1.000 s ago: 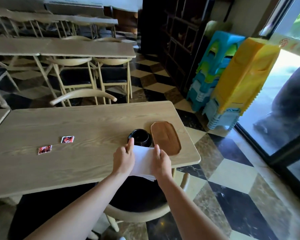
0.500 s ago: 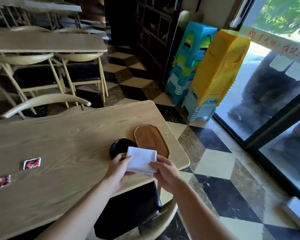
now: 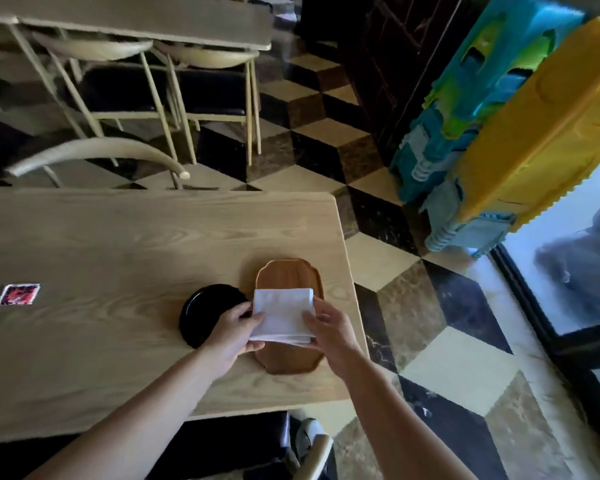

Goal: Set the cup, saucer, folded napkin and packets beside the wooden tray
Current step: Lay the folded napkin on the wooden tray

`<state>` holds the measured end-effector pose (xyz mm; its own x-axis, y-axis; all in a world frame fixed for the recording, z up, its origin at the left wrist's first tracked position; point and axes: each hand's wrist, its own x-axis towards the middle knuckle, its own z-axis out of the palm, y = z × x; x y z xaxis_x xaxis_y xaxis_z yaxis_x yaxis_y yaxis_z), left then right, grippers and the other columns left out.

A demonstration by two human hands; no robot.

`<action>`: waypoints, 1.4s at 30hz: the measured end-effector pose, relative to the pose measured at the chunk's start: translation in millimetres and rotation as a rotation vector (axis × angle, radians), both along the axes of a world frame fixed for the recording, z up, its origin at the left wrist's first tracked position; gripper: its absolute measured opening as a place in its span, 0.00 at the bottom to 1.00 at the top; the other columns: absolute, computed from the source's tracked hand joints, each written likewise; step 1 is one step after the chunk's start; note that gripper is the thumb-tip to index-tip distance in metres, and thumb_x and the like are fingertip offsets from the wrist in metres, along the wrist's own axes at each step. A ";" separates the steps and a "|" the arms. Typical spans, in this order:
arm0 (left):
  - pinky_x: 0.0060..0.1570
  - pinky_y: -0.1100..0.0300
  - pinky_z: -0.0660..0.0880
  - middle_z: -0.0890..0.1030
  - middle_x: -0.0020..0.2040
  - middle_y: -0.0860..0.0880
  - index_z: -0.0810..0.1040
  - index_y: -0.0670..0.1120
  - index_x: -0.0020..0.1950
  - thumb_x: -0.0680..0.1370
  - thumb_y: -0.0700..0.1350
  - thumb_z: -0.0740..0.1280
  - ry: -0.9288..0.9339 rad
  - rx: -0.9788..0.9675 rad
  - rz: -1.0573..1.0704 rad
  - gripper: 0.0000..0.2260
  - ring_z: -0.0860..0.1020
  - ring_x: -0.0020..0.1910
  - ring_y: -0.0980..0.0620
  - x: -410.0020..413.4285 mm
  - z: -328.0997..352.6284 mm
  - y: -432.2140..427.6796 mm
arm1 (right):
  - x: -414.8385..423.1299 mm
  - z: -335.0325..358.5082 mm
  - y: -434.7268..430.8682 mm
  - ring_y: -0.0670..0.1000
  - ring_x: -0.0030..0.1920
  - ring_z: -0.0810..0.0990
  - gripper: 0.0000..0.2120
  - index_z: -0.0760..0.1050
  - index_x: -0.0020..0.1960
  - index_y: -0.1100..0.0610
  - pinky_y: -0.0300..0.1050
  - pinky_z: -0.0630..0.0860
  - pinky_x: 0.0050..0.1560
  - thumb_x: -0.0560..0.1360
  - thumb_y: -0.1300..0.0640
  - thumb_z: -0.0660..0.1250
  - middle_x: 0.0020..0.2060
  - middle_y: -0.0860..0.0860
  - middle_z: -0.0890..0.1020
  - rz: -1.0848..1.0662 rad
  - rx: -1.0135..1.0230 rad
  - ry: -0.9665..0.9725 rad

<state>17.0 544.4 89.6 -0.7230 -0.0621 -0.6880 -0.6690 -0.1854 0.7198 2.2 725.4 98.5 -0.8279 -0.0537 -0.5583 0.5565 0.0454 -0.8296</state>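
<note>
**Folded napkin [image 3: 281, 315] poised over the wooden tray [image 3: 288, 275]**

Left hand [image 3: 234, 329] and right hand [image 3: 329, 329] are pinching its side edges; the black saucer [image 3: 205, 306] is lying at its 9 o'clock. Lowering it here is risking landing on the tray, not beside it.

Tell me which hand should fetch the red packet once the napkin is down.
Left. Both hands pinch the folded napkin over the wooden tray, but the left hand is nearer the red packet; the right hand would have to cross the black saucer.
</note>
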 end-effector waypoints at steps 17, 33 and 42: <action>0.44 0.48 0.80 0.84 0.42 0.48 0.80 0.51 0.50 0.73 0.52 0.63 0.050 -0.707 -0.009 0.11 0.82 0.41 0.44 -108.4 -99.5 47.1 | -152.7 -100.6 30.4 0.53 0.49 0.81 0.22 0.76 0.65 0.51 0.47 0.78 0.48 0.72 0.55 0.73 0.50 0.48 0.83 0.509 0.525 0.068; 0.47 0.54 0.70 0.79 0.50 0.41 0.74 0.41 0.59 0.79 0.45 0.61 0.163 -1.091 -0.120 0.11 0.77 0.49 0.41 -109.6 -118.7 60.0 | -147.5 -110.6 21.8 0.57 0.56 0.75 0.19 0.69 0.66 0.59 0.50 0.75 0.54 0.79 0.52 0.64 0.59 0.55 0.73 0.692 0.792 0.246; 0.54 0.55 0.69 0.77 0.54 0.39 0.72 0.41 0.64 0.80 0.45 0.61 0.103 -1.017 -0.069 0.14 0.74 0.57 0.42 -110.0 -114.9 62.9 | -142.7 -108.4 21.5 0.58 0.58 0.75 0.17 0.70 0.65 0.60 0.48 0.73 0.55 0.79 0.53 0.64 0.59 0.56 0.73 0.673 0.766 0.242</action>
